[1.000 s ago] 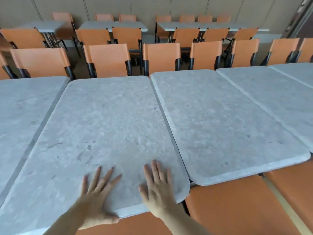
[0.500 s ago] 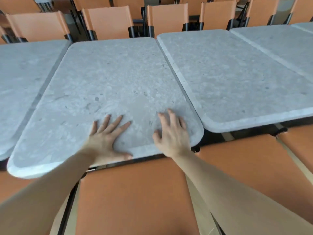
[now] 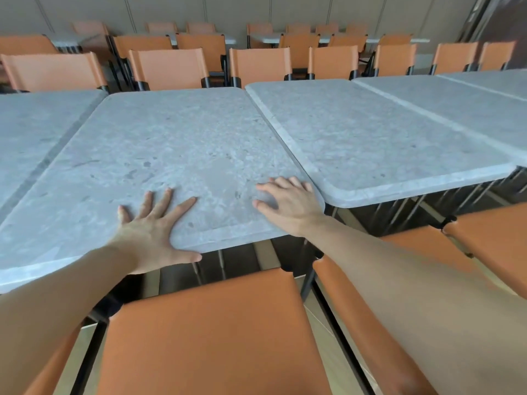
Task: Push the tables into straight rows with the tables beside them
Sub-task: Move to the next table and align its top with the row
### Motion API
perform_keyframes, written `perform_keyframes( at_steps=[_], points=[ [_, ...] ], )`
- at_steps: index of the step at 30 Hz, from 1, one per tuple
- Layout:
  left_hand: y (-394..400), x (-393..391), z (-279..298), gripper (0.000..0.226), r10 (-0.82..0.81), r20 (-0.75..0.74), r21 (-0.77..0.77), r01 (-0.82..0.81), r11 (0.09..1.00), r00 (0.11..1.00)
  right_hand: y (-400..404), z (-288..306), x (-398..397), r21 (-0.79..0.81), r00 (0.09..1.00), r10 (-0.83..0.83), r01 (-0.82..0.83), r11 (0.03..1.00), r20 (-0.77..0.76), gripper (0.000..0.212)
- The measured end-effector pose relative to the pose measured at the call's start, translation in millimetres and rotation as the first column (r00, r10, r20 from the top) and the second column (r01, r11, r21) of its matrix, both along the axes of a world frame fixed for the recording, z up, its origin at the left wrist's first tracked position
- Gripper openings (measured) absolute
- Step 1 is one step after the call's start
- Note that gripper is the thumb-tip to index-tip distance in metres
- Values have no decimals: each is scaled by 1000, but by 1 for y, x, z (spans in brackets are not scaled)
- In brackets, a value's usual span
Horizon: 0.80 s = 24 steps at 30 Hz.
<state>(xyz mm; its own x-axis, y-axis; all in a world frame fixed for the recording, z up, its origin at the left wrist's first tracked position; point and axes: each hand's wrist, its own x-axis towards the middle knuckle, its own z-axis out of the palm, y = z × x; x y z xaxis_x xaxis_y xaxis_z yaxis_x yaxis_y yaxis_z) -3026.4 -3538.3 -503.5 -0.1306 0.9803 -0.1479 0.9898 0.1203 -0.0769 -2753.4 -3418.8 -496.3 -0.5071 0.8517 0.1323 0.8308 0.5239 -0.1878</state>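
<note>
Both hands are lying flat and spread on the near end of the grey stone-look tabletop (image 3: 176, 155), grasping nothing: the left hand (image 3: 151, 232) is pressing just inside the near edge with its thumb hooking over it, and the right hand (image 3: 288, 201) is sitting at the near right corner. We are judging this as the pushing step itself. The near edge of this table is sticking out toward us past the near edge of the neighbouring tabletop on the right (image 3: 385, 138), so the row is not yet straight. The next move is calling for a steady forward shove until the two near edges are lining up, with even pressure so the table is not twisting.

Only a thin seam is separating it from the right neighbour, and a slightly wider dark gap from the left tabletop (image 3: 31, 132). Ahead, orange chair backs (image 3: 168, 68) are standing close to the far edge, limiting travel. An orange chair (image 3: 211, 332) is sitting between us and the table.
</note>
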Motion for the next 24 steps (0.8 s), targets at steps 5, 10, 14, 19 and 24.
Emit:
perform_keyframes(
  at_steps=[5, 10, 14, 19, 24],
  points=[
    [1, -1, 2, 115, -15, 3, -2, 15, 1000, 1000, -3, -21, -2, 159, 977, -42, 76, 984, -211, 75],
    [1, -2, 0, 122, -17, 1, 24, 17, 1000, 1000, -6, -29, -2, 207, 959, -42, 103, 973, -279, 75],
    [1, -2, 0, 125, -20, -9, 26, 21, 999, 1000, -6, -25, 1, 226, 969, -23, 80, 971, -245, 81],
    [1, -4, -2, 117, -32, -25, 39, 33, 999, 999, -7, -26, 0, 247, 958, -37, 110, 963, -284, 75],
    [1, -4, -1, 117, -42, -32, 40, 43, 998, 999, -6, -31, 0, 280, 944, -44, 141, 949, -328, 65]
  ],
)
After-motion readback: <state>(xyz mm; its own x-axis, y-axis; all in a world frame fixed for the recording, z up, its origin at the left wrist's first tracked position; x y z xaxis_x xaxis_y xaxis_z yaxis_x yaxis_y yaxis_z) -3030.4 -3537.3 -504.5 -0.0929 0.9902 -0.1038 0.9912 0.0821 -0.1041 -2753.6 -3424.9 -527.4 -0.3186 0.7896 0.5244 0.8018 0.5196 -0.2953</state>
